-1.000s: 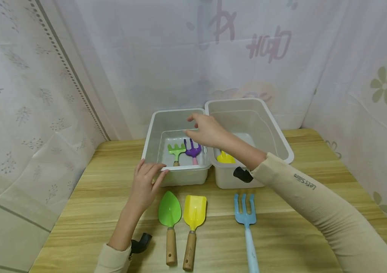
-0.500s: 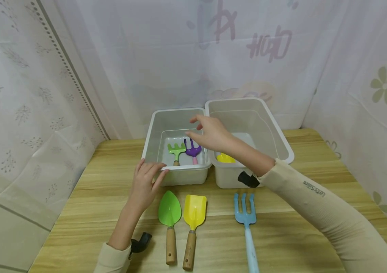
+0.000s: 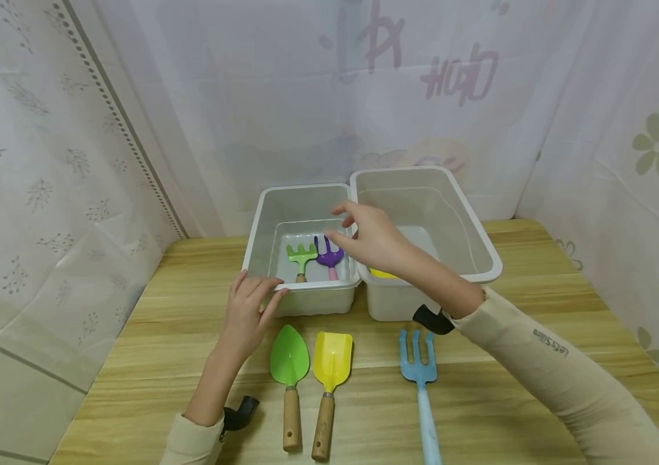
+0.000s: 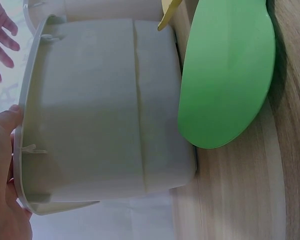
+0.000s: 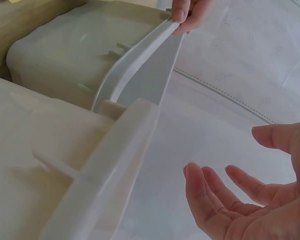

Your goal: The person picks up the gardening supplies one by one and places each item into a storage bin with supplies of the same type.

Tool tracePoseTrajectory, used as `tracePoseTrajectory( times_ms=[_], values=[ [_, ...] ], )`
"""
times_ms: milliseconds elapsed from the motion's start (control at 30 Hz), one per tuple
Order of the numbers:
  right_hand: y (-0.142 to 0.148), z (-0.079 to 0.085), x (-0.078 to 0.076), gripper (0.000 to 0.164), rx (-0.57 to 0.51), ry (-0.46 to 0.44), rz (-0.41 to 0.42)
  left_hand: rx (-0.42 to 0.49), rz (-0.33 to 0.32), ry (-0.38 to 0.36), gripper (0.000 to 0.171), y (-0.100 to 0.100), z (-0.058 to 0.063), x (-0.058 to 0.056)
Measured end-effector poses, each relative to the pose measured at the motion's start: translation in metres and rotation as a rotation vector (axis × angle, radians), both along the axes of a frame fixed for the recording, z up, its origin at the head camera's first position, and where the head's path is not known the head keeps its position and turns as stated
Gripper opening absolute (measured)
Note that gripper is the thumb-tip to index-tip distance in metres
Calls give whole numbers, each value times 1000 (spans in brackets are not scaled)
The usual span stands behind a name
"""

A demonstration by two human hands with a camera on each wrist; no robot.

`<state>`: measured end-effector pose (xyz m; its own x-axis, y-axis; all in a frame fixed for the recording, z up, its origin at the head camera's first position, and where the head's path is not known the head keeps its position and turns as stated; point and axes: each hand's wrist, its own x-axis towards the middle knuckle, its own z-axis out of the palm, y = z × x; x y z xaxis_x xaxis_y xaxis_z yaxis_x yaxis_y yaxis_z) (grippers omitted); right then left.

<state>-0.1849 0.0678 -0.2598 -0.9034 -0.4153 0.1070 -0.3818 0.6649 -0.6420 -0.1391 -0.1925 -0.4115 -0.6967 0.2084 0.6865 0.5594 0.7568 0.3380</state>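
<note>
In the head view, my left hand (image 3: 246,313) holds the front rim of the left grey bin (image 3: 320,300), pinching it between thumb and fingers. Inside that bin lie a small green rake (image 3: 303,254) and a purple hand fork (image 3: 330,258) with a pink handle. My right hand (image 3: 372,237) is in the air over the place where the two bins meet. Its fingers are loosely bent and hold nothing, as the right wrist view also shows. Beneath my right forearm, a yellow tool (image 3: 381,274) lies in the right bin (image 3: 436,213), mostly hidden.
On the wooden table (image 3: 149,349), in front of the bins, lie a green trowel (image 3: 290,357), a yellow shovel (image 3: 332,361) and a light blue hand fork (image 3: 419,367). Printed curtains (image 3: 236,97) stand behind and at both sides.
My right hand has drifted slightly right and nearer to me, with its forearm pulling back over the right bin. My left hand and the tools have stayed in place.
</note>
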Motion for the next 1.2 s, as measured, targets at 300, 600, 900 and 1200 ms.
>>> tracePoseTrajectory(
  times_ms=[300,600,900,1200],
  values=[
    [2,-5,11,48,-19,29,-30,-4,4,0,17,0,1,1],
    [4,-10,21,51,-31,57,-39,-15,2,2,18,-1,0,0],
    [8,-14,33,50,-48,75,-58,-18,3,0,18,-1,1,1],
    [13,-17,47,49,-109,84,-60,-17,12,-11,18,0,1,1]
  ],
)
